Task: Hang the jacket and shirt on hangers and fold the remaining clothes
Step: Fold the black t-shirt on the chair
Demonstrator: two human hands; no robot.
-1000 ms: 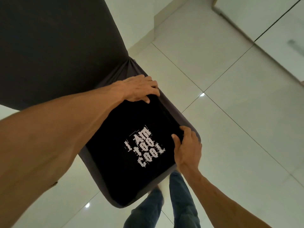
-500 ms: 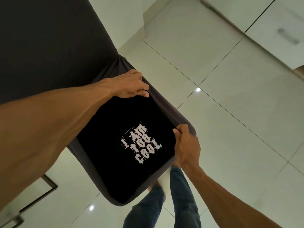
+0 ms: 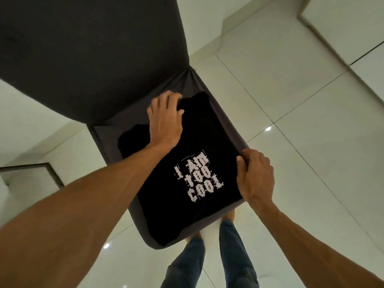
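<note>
Left hand (image 3: 165, 119) grips the folded black T-shirt (image 3: 187, 167) at twelve o'clock, right hand (image 3: 255, 177) pinches its three o'clock edge; uneven tugging could undo the fold on the chair seat (image 3: 226, 113)

Both hands (image 3: 166, 119) (image 3: 256, 177) grip a folded black T-shirt (image 3: 187, 154) on a chair seat (image 3: 230, 123).

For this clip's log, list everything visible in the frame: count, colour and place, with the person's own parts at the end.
T-shirt: one, black with white "I AM TOO COOL" print, folded flat on the chair seat.
Chair: one, dark grey fabric cover, centre and upper left.
Floor: glossy white tiles, all around.
Dark-framed object: one, left edge, cannot tell what.
Left hand: one, on the T-shirt's far edge.
Right hand: one, gripping the T-shirt's right edge.
Legs: two, blue jeans, feet bare, below the seat.
</note>
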